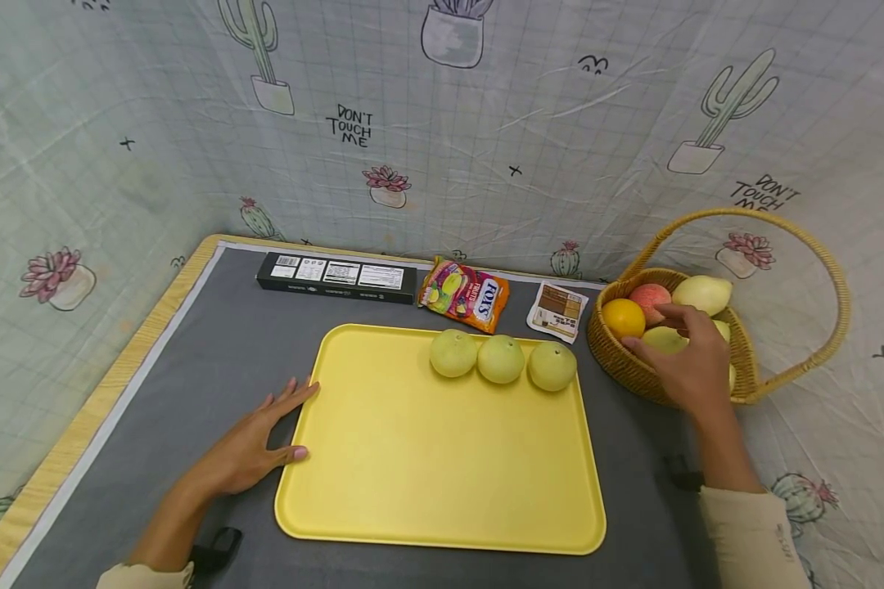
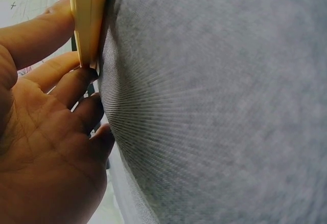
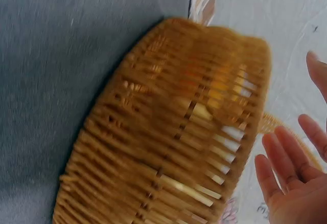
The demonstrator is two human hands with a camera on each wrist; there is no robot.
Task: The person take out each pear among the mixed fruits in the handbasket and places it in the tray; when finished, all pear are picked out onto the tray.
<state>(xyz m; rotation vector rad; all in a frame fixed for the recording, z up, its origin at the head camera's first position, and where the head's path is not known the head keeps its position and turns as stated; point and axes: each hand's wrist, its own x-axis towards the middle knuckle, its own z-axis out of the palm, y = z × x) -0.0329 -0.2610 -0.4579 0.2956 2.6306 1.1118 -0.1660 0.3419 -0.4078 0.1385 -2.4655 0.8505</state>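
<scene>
Along the left edge of a yellow tray lies my left hand, its thumb and fingers spread and touching the rim. The left wrist view shows that hand close against the tray's edge. My right hand reaches over a wicker basket, fingers apart above a green fruit. In the right wrist view the right hand is beyond the basket's rim, with nothing seen in its fingers. Three pale green round fruits sit in a row at the tray's back right.
The basket also holds an orange, a reddish peach-like fruit and a pale yellow fruit; its tall handle arches right. Behind the tray lie a black box, a FOX'S candy bag and a small packet.
</scene>
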